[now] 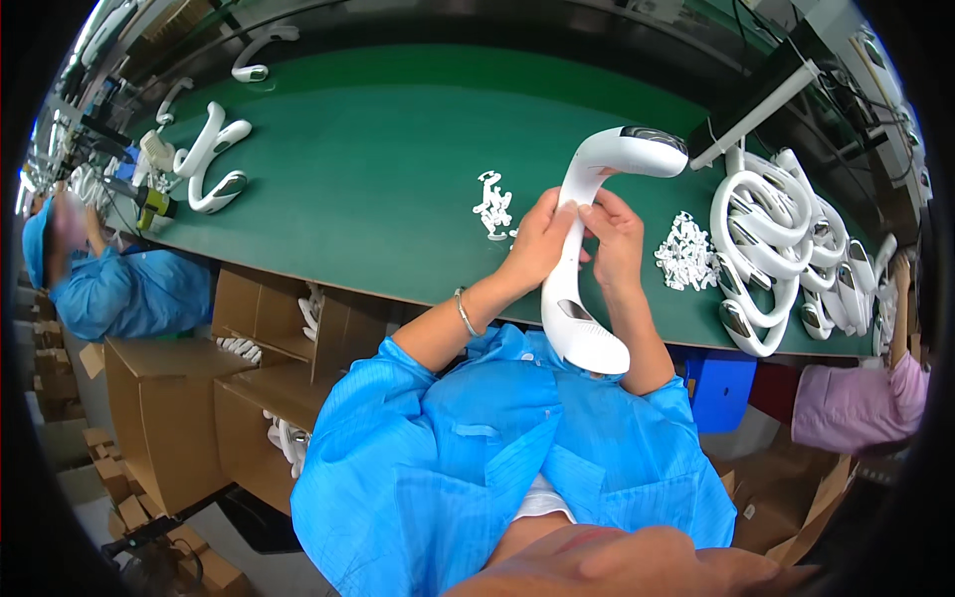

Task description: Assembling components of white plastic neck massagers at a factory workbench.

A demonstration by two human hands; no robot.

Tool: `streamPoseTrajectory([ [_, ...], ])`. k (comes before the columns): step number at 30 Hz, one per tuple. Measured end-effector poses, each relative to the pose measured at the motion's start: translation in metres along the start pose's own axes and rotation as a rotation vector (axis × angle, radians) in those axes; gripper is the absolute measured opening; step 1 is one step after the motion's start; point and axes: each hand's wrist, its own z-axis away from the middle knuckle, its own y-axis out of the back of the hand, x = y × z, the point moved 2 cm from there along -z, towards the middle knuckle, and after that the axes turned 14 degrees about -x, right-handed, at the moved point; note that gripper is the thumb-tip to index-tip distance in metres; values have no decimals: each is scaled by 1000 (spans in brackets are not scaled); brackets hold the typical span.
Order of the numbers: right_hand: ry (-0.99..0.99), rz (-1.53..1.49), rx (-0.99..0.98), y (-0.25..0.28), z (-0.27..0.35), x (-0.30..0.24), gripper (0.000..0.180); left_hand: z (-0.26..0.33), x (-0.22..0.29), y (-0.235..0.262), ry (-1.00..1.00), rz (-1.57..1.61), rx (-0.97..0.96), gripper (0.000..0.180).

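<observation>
A white, curved plastic device (565,274) with glossy dark ends is held up in front of my chest, its upper end bending to the right over the table. My left hand (537,237) is closed round its slim middle from the left. On the other side, my right hand (615,239) grips the same middle part, thumb against it and fingers curled; whether a small part is also in these fingers is hidden. Small white plastic pieces (492,206) lie just beyond my left hand. A larger heap of such pieces (686,254) is right of my right hand.
Many similar white devices (761,224) are piled at the right of the green table (378,159); several more (211,159) lie at the far left. Beside those is a yellow-green tool (151,202). Cardboard boxes (159,418) and a blue bin (718,388) stand below. Co-workers sit at both sides.
</observation>
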Motion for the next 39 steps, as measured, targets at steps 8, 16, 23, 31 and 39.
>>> streamPoseTrajectory([
  [8,54,323,-247,-12,-46,-5,20,57,-9,30,162,521,49,22],
  [16,244,1358,-587,-26,-76,39,17,83,-3,98,3,449,213,28],
  [23,84,1039,-393,-11,-65,37,7,74,-3,84,57,637,122,43],
  [31,-136,106,-155,-10,-39,14,6,47,-7,61,86,551,147,38],
  [39,1,551,-179,-28,-13,6,17,36,-19,45,51,499,158,28],
])
